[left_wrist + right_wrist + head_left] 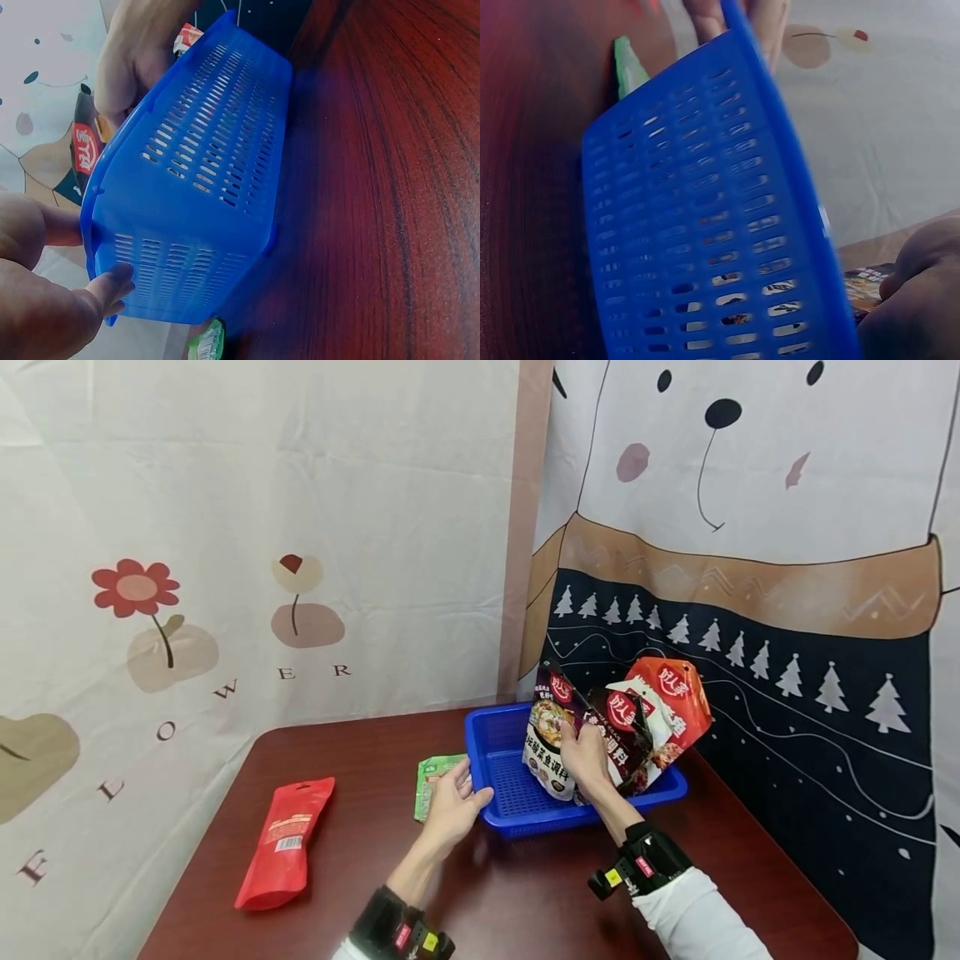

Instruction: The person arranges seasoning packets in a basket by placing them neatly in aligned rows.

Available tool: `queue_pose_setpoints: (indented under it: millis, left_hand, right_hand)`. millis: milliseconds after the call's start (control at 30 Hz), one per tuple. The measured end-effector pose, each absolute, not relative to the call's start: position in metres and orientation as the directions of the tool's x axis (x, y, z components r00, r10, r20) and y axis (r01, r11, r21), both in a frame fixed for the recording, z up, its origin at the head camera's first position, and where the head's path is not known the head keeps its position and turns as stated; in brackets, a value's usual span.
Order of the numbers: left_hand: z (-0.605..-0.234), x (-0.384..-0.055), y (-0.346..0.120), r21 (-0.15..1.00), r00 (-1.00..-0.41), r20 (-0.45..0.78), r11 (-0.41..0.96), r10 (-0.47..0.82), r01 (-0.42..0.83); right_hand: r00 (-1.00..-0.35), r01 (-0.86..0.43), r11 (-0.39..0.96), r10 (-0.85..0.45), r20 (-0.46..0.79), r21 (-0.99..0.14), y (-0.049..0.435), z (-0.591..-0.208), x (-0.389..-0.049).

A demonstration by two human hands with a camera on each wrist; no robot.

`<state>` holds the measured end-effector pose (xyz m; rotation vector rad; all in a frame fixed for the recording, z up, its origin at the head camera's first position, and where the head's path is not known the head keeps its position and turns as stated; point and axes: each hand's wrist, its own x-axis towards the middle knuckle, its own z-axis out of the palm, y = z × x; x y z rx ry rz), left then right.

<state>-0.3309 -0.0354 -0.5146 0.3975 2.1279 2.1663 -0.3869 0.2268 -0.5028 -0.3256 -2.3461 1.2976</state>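
A blue plastic basket (517, 822) with slotted walls sits on the table. My left hand (452, 806) pinches its left rim, thumb over the edge and fingers against the outer wall (187, 195). Inside, toward the right, several seasoning pouches stand leaning together. My right hand (587, 756) reaches over the near rim and grips a dark pouch with a white lower part (546, 747). Behind it are a dark brown pouch (618, 710) and an orange-red pouch (686, 702). In the right wrist view, the basket wall (697, 187) hides most of the pouches.
A green packet (429, 781) lies just left of the basket, partly behind my left hand. Farther left on the brown table (375, 860) lies a red pouch (285, 843). Printed curtains (405, 527) hang behind and to the right of the table.
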Motion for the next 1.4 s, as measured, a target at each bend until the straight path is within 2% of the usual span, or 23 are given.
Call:
queue_pose_setpoints:
  millis: [167,333,633,867,1100,1267,1400]
  left_hand:
    - [-0.515,-0.33,-0.036,0.992,-0.961,0.127,-0.052,0.245,0.118]
    - [-0.514,-0.33,-0.036,0.992,-0.962,0.123,-0.041,0.243,0.116]
    - [-0.511,-0.33,-0.038,0.994,-0.964,0.109,-0.026,0.243,0.106]
    - [-0.512,-0.33,-0.039,0.993,-0.96,0.121,-0.041,0.251,0.114]
    - [-0.512,-0.33,-0.04,0.993,-0.962,0.121,-0.029,0.245,0.118]
    - [-0.513,-0.33,-0.04,0.993,-0.96,0.12,-0.032,0.253,0.116]
    - [-0.512,-0.329,-0.04,0.993,-0.961,0.115,-0.027,0.25,0.111]
  right_hand:
    - [-0.857,-0.036,0.621,0.384,0.344,-0.783,0.242,-0.544,-0.425]
    - [-0.872,-0.044,0.661,0.34,0.352,-0.749,0.244,-0.548,-0.432]
    - [-0.938,-0.009,0.646,0.259,0.231,-0.763,0.249,-0.534,-0.411]
    - [-0.931,-0.033,0.695,0.24,0.275,-0.718,0.251,-0.537,-0.402]
    - [-0.95,0.001,0.622,0.246,0.194,-0.783,0.228,-0.482,-0.353]
    - [-0.951,0.054,0.631,0.268,0.153,-0.774,0.226,-0.476,-0.346]
    - [-0.95,0.091,0.588,0.294,0.107,-0.804,0.226,-0.471,-0.343]
